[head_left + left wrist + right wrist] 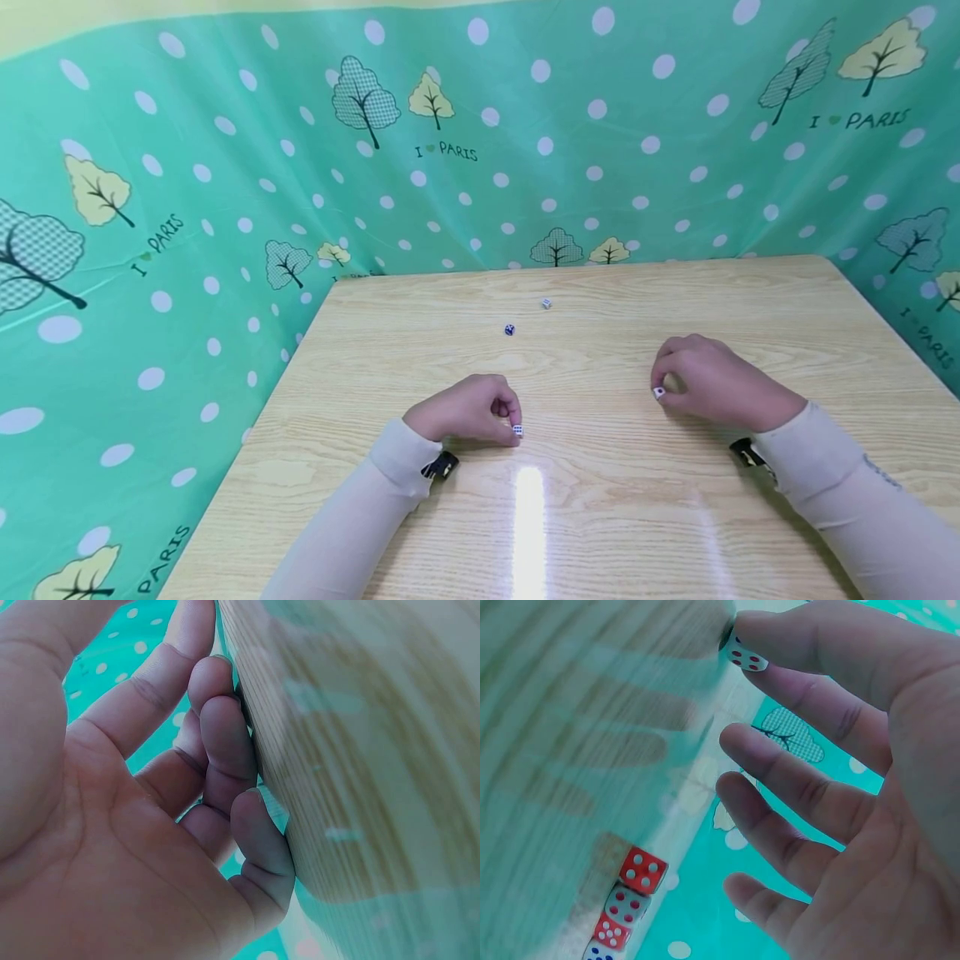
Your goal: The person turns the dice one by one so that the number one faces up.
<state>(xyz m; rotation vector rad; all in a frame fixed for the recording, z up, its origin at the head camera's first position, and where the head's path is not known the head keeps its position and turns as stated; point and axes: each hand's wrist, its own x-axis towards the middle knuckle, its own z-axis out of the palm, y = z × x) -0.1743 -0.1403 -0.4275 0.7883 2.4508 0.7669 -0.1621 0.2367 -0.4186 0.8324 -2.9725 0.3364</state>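
Note:
My left hand (472,408), low over the table left of centre, pinches a small white die (517,431) with dark pips between thumb and index finger. That die is hidden in the left wrist view, where the other fingers curl loosely by the wood surface. Farther right, my right hand (701,379) holds another white die (658,392) at its fingertips. Seen from the right wrist, this die (748,660) shows red pips and sits between thumb and index finger at the tabletop, while the remaining fingers spread apart.
Toward the back of the wooden table (420,333) lie a dark blue die (510,330) and a white die (546,304). The right wrist view shows several dice in a row, with a red die (643,870) at one end. A green dotted cloth (465,208) hangs behind the table.

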